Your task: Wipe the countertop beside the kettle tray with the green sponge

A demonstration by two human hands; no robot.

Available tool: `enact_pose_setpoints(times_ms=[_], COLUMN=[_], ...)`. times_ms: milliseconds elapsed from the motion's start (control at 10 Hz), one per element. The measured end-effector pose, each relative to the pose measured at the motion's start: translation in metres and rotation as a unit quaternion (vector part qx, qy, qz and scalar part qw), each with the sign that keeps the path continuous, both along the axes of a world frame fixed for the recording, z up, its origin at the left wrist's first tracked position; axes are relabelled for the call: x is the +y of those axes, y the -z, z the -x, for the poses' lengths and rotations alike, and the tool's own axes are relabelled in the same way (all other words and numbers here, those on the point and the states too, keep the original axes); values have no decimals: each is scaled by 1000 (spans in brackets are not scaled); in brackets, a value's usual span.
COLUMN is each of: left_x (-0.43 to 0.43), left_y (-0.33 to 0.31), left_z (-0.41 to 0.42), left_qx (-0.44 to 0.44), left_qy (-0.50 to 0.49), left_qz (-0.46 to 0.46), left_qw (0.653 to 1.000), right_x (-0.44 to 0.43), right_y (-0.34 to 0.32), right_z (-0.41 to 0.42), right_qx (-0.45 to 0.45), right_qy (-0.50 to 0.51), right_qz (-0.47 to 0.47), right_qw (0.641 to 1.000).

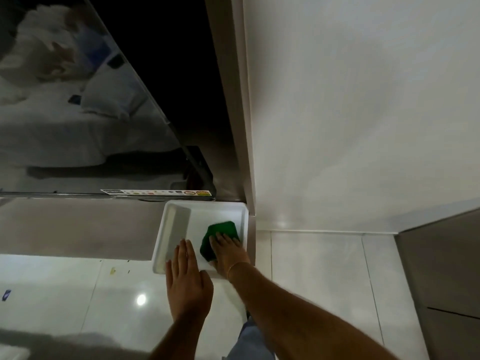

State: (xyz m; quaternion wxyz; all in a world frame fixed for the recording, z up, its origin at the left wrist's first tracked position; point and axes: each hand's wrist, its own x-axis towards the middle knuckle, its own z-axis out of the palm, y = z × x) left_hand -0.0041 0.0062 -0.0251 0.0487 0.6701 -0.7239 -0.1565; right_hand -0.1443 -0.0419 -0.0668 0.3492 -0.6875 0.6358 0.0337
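A white rectangular tray [241,211] sits on the grey countertop [78,227], pushed into the corner by the wall. Inside it lies the green sponge [220,231], on the tray's right half. My right hand [228,252] presses flat on the sponge, fingers spread over its near part. On the tray's near left rim rests my left hand [188,279], palm down with fingers together and nothing in it. No kettle shows in view.
A dark television screen [91,113] stands just behind the tray, its lower edge close to the tray's far rim. A white wall [363,113] runs along the right. Glossy floor tiles [78,294] lie below the counter edge, and a grey cabinet [441,268] stands at right.
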Motion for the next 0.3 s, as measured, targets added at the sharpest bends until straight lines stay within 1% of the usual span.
enact_pose_setpoints(times_ms=[100,200,300], left_x=[2,6,17], left_y=[5,7,0], left_z=[3,19,60], left_qx=[6,15,26], left_qy=[-10,16,81], left_qz=[-15,-31,-42], left_qw=[1000,999,996], right_x=[18,27,50], right_y=[14,6,-12], right_z=[-7,7,51], right_qx=[47,5,-1], right_qy=[-41,6,150], right_qz=[-4,66,171], right_qw=[998,998,974])
